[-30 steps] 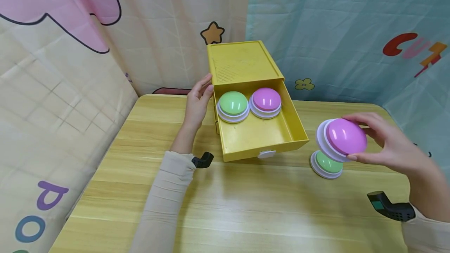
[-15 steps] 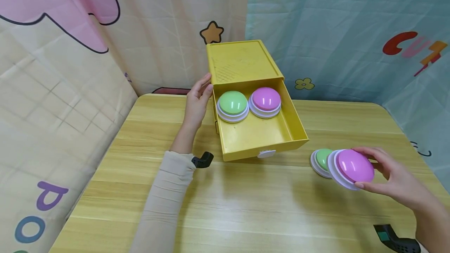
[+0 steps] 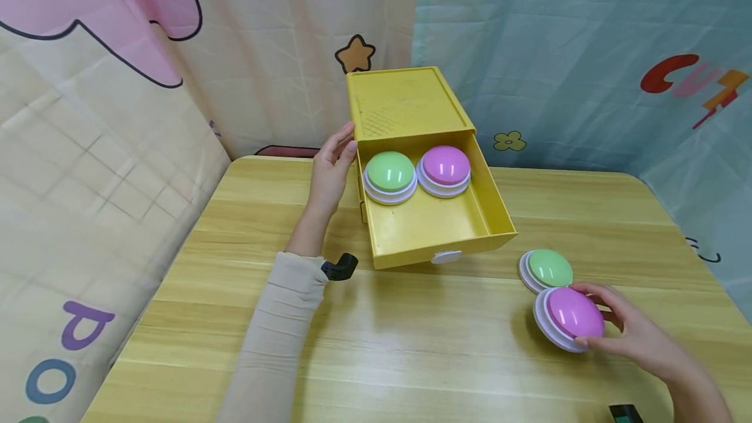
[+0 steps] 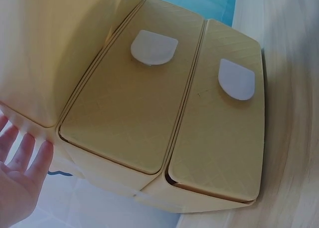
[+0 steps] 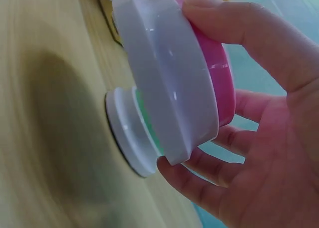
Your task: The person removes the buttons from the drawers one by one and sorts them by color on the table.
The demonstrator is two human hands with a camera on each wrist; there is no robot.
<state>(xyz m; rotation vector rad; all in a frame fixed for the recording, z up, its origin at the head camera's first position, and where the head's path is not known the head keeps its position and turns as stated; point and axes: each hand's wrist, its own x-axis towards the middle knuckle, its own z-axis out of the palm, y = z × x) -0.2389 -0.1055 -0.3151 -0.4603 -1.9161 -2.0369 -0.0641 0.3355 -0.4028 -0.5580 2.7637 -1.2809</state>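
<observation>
My right hand (image 3: 637, 338) grips a pink dome button with a white base (image 3: 572, 318), held tilted above the table; in the right wrist view thumb and fingers span the white base (image 5: 164, 78). Just behind it a green dome button (image 3: 549, 268) rests on the table. With straight fingers, my left hand (image 3: 330, 175) touches the left side of the yellow drawer box (image 3: 411, 103); the left wrist view shows its fingertips at the box edge. Inside the pulled-out top drawer (image 3: 435, 224) sit a green button (image 3: 390, 172) and a pink button (image 3: 446, 166).
Two closed drawer fronts (image 4: 129, 88) with white handles show below the pulled-out drawer in the left wrist view. The wooden table (image 3: 411, 344) extends around the box. Printed curtains (image 3: 529, 31) hang behind and at the sides.
My right hand has lowered the pink button toward the table, bringing it nearer the front, and the green button behind it shows more fully. My left hand has stayed at the box.
</observation>
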